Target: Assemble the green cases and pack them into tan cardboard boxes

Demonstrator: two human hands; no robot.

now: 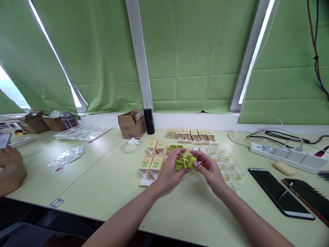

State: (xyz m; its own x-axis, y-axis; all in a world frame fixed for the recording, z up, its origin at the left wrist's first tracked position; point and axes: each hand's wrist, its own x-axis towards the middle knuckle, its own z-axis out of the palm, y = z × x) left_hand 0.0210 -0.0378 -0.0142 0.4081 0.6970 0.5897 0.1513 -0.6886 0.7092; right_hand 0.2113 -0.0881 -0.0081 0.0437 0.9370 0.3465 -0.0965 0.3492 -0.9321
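Note:
My left hand (171, 171) is closed around a cluster of small green plastic cups (180, 166) with pale yellow-green strips between them. With thumb and fingers, my right hand (210, 172) pinches a rounded, square green cup (190, 162) at the cluster's right side. Whether that cup is attached to the others I cannot tell. Just behind my hands lie more green cups (176, 147), partly covered. Close to my left hand stand open kraft-paper boxes (145, 165) with green labels. Several clear plastic cups (227, 165) with yellow spots sit beside my right hand.
A row of small boxes (195, 136) lines the back. Further left are a cardboard carton (132, 124), a black bottle (149, 121), a coiled white cable (132, 144) and silvery bags (68, 156). To the right lie phones (280, 192) and a power strip (288, 157). Another person's hand (11, 159) shows far left.

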